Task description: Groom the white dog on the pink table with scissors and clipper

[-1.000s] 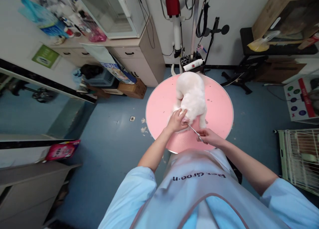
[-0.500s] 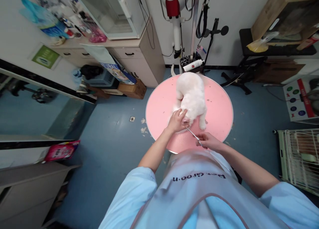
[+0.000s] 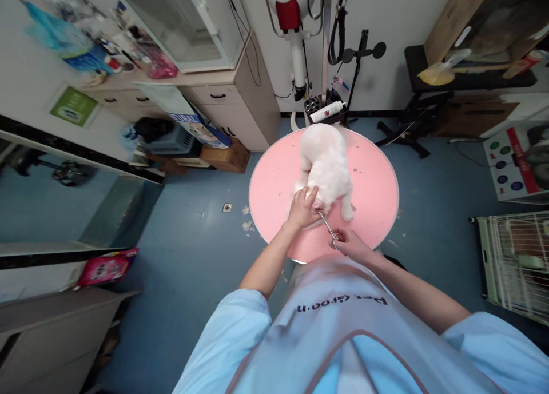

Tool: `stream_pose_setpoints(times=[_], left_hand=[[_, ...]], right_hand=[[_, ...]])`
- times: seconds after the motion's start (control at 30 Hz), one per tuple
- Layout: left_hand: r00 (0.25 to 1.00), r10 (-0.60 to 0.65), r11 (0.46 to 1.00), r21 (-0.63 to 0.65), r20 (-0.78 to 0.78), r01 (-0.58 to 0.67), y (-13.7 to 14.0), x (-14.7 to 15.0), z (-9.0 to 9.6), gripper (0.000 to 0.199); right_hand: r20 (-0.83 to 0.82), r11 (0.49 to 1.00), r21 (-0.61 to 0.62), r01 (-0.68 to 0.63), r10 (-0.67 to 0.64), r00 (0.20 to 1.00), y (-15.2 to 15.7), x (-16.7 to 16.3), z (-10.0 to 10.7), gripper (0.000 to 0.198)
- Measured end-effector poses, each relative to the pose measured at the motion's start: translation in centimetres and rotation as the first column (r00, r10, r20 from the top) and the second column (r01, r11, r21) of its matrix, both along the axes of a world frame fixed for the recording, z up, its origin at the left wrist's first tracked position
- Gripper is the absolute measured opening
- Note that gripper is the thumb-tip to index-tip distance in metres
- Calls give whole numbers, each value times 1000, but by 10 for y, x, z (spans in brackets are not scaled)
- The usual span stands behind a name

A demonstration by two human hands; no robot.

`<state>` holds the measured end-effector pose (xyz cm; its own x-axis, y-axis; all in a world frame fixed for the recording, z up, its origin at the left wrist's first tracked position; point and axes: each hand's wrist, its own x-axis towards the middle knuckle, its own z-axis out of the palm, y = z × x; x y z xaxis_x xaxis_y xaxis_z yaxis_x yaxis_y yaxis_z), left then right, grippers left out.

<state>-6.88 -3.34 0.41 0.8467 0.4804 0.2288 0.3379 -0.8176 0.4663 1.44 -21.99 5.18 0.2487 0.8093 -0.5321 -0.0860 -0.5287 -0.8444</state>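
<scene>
Green sign [image 3: 74, 106]: hung on the wall at far left, its writing too small to read.
Pink pack [image 3: 107, 268]: carried pale lettering, blurred.
Sack [image 3: 199, 125]: showed "URAL" in capitals on blue, the word's start unclear.
Left hand [image 3: 302, 208]: held the dog at its lower end, fingers slightly parted on the fur.
White dog [image 3: 326, 159]: was on the pink table [image 3: 373, 182], directly under the left fingers.
Scissors [image 3: 328, 226]: pointed at a pinkish patch beside the left hand; contact could not be told.
Apron [image 3: 343, 337]: read "Pet Groo", then a broken letter and "n".
Right hand [image 3: 350, 245]: gripped the scissors' handles, fingers closed around them.
Box [image 3: 512, 165]: bore round coloured marks and a red band.
</scene>
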Motion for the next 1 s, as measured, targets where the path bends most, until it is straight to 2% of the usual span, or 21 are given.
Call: stream_pose_setpoints(times=[0.1, 0.23, 0.5, 0.63, 0.77, 0.87, 0.93, 1.0], left_hand=[[1000, 10, 1000, 21, -3, -10, -3, -1, 1, 85], [999, 34, 999, 30, -13, -33, -6, -2, 0, 87], [998, 64, 998, 25, -1, -64, -11, -3, -3, 85], [997, 79, 996, 28, 13, -80, -13, -4, -6, 85], [998, 66, 997, 25, 8, -66, -12, -6, -8, 87], [999, 48, 999, 11, 1, -48, -10, -9, -8, 93], [999, 52, 999, 2, 0, -52, -9, -11, -8, 97], [997, 76, 997, 4, 0, -76, -9, -11, -9, 97]], right_hand=[[66, 999, 36, 30, -32, 997, 4, -4, -4, 37], [29, 995, 93, 21, -24, 999, 0, -12, -5, 38], [63, 996, 46, 79, -82, 995, 0, -16, -9, 34], [0, 999, 17, 35, -35, 999, 0, -17, -4, 36], [16, 999, 7, 32, -32, 999, 0, -14, 3, 35], [5, 999, -3, -45, 45, 999, -9, -8, 4, 38], [65, 994, -20, -105, 106, 992, -20, -3, 5, 42], [241, 988, -35, -147, 151, 959, -30, 2, 9, 51]])
